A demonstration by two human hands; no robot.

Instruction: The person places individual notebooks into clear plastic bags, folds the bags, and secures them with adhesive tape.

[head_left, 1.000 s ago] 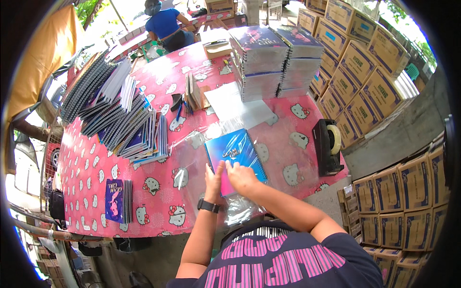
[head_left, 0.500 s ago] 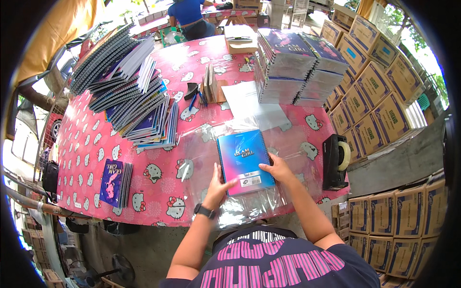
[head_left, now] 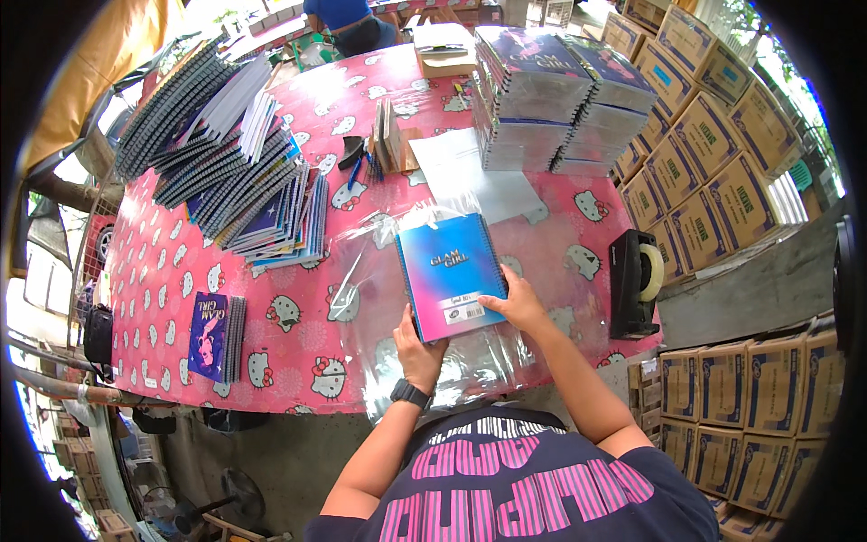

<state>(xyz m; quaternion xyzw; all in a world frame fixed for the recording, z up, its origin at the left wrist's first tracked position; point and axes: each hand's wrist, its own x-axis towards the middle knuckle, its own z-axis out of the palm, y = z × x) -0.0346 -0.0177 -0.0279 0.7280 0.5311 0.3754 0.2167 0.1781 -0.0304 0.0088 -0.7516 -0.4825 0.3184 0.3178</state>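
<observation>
A spiral notebook (head_left: 452, 262) with a blue and pink cover lies between my hands, over a clear plastic sheet (head_left: 370, 298) spread on the table. My left hand (head_left: 420, 354) grips its lower left edge, fingers partly hidden at the side and underneath. My right hand (head_left: 522, 305) holds the right edge, with the thumb resting on the cover near the printed label. Whether further notebooks lie beneath this one I cannot tell. White paper sheets (head_left: 470, 181) lie just beyond its top edge.
Spiral notebooks are heaped (head_left: 226, 163) at the left. Purple notebooks (head_left: 215, 339) lie at the near left. Bundled notebook stacks (head_left: 533, 99) stand at the back right, a black tape dispenser (head_left: 635, 285) at the right edge. Cartons (head_left: 695, 163) are piled beyond. A person (head_left: 348, 23) sits behind the table.
My left hand has turned and closed on the notebook's lower left edge, its thumb off the cover. The notebook is slightly tilted and a little farther left and up in view.
</observation>
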